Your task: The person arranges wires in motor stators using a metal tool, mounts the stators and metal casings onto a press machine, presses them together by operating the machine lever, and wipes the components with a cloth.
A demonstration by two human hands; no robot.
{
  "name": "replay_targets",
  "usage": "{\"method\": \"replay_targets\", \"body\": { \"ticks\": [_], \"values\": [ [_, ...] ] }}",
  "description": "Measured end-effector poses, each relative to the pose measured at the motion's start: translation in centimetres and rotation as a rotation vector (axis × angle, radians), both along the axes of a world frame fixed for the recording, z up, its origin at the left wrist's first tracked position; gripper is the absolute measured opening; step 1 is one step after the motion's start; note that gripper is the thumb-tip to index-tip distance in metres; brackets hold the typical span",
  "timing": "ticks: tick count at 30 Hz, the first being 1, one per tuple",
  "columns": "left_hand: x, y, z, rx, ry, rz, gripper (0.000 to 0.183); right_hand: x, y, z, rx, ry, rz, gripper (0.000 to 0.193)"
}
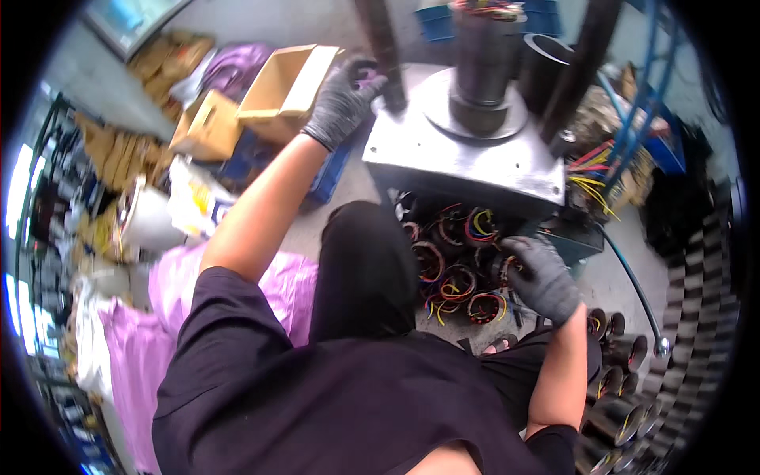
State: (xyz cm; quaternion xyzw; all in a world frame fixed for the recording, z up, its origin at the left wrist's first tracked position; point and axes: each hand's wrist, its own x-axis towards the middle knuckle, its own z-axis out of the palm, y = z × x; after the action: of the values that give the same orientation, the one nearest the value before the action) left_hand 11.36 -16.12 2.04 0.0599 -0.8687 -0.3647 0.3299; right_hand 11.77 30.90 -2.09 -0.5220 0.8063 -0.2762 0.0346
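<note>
Both my hands wear dark grey knit gloves. My left hand (pixel 344 101) is raised beside the left steel post of a press, at the left edge of its metal table (pixel 396 150). Its thumb and fingers are apart, with a small purple patch showing between them. My right hand (pixel 546 277) is low, below the table's right front corner. Its fingers bend over the rim of a wire-wound motor stator (pixel 504 271), partly hidden by the glove. Several more stators (pixel 457 282) with coloured leads are clustered under the table. A dark metal cylinder (pixel 481 67) stands on the round plate.
Cardboard boxes (pixel 273 87) and a blue crate stand left of the press. Purple sacks (pixel 141 348) lie at my left. Blue hoses (pixel 645 95) and loose coloured wires are at the right. A ball-ended lever (pixel 662 346) sticks out there, above rows of stators (pixel 621 416).
</note>
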Motion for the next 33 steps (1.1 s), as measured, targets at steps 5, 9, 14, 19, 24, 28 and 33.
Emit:
{"method": "replay_targets", "body": {
  "ticks": [5,9,14,19,24,28,33],
  "values": [
    [13.5,-3.3,-13.1,0.216,-0.323,0.233,0.042,0.3,1.1,0.9,-0.023,-0.003,-0.053,0.038],
    [23.2,-4.0,-30.8,0.357,-0.687,0.514,0.053,0.6,0.8,2.5,-0.05,0.017,-0.053,0.034],
    [26.8,3.1,-35.8,0.249,-1.182,0.478,0.059,1.9,2.8,5.3,-0.081,-0.067,-0.245,0.031],
    [29.4,5.5,-43.7,0.252,-1.425,0.133,0.054,3.0,6.5,6.0,-0.172,-0.087,-0.308,0.039],
    [35.1,4.8,-47.2,0.092,-1.593,-0.06,0.055,2.0,8.3,3.7,-0.047,-0.135,-0.349,0.034],
    [36.3,5.1,-45.9,0.048,-1.641,-0.092,0.043,-0.2,9.2,0.3,0.08,-0.353,-0.306,0.029],
    [37.1,3.6,-44.0,-0.108,-1.601,-0.005,0.036,-4.2,10.5,-5.7,0.22,-0.44,-0.305,0.027]
  ]
}}
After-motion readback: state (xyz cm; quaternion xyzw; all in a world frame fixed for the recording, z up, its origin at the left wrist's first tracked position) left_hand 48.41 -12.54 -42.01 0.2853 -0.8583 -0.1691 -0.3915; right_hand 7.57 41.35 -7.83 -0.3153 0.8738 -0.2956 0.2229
